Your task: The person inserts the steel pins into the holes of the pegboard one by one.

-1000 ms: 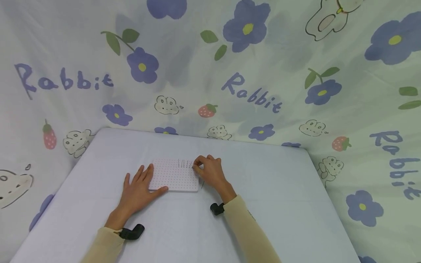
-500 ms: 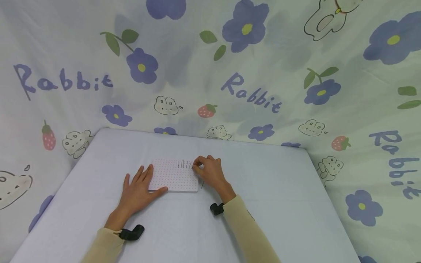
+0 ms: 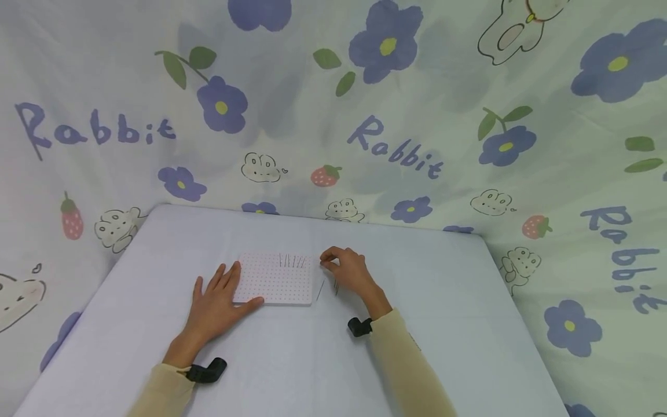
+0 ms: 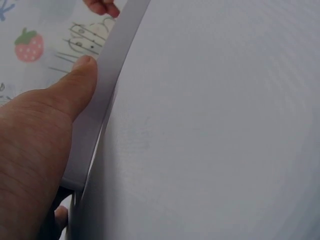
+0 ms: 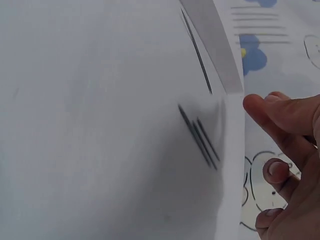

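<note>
A white board [image 3: 271,284] with a grid of small holes lies on the table. Several thin dark needles [image 3: 293,262] stand in a row near its far right corner. My left hand [image 3: 212,305] rests on the board's left side, fingers spread; its thumb [image 4: 80,82] lies along the front edge. Just right of the board, my right hand [image 3: 350,271] hovers with bent fingers, thumb close to the index fingertip [image 5: 253,103], and no needle shows between them. One loose needle [image 5: 198,55] lies beside the board, and a small group of needles [image 5: 200,140] lies under the right hand.
The white table [image 3: 427,324] extends around the board on all sides. A patterned curtain [image 3: 292,116] with flowers and rabbits hangs behind its far edge. A black wrist camera [image 3: 207,370] is on the left wrist, another black camera [image 3: 359,327] on the right.
My right hand has moved from the board's far right corner to the right, away from the needle row. More loose needles now show beside the board. The left hand stays in place.
</note>
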The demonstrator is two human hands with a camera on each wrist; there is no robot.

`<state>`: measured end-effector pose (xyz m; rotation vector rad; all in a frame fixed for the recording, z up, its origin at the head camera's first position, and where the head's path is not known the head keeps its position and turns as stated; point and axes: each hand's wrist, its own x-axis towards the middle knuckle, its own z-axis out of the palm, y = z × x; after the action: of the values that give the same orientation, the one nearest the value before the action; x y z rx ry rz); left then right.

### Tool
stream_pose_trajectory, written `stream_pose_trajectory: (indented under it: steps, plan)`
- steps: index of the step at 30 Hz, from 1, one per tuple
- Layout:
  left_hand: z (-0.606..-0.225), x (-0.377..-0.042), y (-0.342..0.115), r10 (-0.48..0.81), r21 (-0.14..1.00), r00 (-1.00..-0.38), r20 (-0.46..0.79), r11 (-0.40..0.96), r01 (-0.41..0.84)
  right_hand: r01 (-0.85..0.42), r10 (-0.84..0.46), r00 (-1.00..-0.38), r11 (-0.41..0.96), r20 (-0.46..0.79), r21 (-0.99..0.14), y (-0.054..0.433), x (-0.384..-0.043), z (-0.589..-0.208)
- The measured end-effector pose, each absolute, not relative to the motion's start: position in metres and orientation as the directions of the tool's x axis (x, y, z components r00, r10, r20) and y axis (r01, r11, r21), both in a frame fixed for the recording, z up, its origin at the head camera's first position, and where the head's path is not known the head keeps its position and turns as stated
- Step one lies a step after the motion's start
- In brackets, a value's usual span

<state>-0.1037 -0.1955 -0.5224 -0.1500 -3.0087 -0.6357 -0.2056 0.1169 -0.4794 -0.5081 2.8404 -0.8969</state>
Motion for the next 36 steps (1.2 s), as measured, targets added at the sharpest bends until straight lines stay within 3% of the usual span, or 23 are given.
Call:
stream_pose_trajectory:
  steps: [11, 25, 36]
  plan:
    - [-0.523, -0.101, -0.197, 0.080, 0.394, -0.994, 0.079, 0.913, 0.105, -0.264, -0.342, -0.937, 0.821, -0.067, -0.506, 0.155, -0.202, -0.490]
    - [-0.524, -0.103, -0.195, 0.087, 0.403, -0.991, 0.100, 0.907, 0.120, -0.290, -0.416, -0.905, 0.750, -0.084, -0.595, 0.166, -0.192, -0.494]
    - [-0.521, -0.103, -0.195, 0.087, 0.407, -0.991, 0.105, 0.905, 0.122, -0.304, -0.427, -0.901, 0.746, -0.075, -0.593, 0.173, -0.192, -0.498]
